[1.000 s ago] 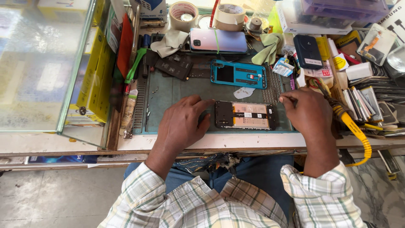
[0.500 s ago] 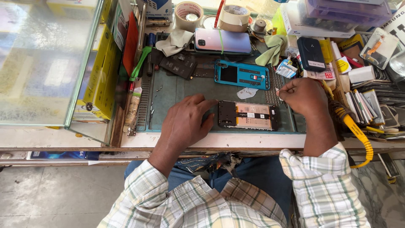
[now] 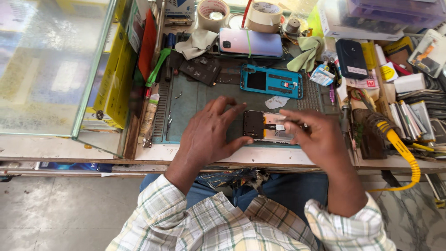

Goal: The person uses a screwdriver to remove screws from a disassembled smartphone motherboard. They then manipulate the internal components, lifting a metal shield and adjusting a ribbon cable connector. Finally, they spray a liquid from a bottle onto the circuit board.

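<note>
1. We've got an opened phone (image 3: 268, 126) lying flat on the near edge of the green work mat (image 3: 195, 100), right between the two hands, back cover off and the insides facing up.
2. Left hand (image 3: 209, 132) is spread flat on the mat, fingers apart, with the fingertips pressed against the phone's left end, so it's pinning the phone rather than gripping it.
3. Right hand (image 3: 316, 139) rests over the phone's right end, fingers curled in close together. We can't tell whether it's pinching a small tool or part, as it's too small to make out.
4. The phone itself: a dark, squarish block on the left end, then a pale metallic section with a small white label in the middle.
5. Just beyond it lies a blue plastic frame (image 3: 272, 81), rectangular with cut-outs, matte looking.
6. Farther back there's a glossy pinkish phone (image 3: 251, 42) with a band around it.
7. The mat looks rubbery, with ridged grooves along its left side.
8. Far left is a glass case (image 3: 51, 65); on the right, a yellow cable (image 3: 402, 151) curves off the bench.
</note>
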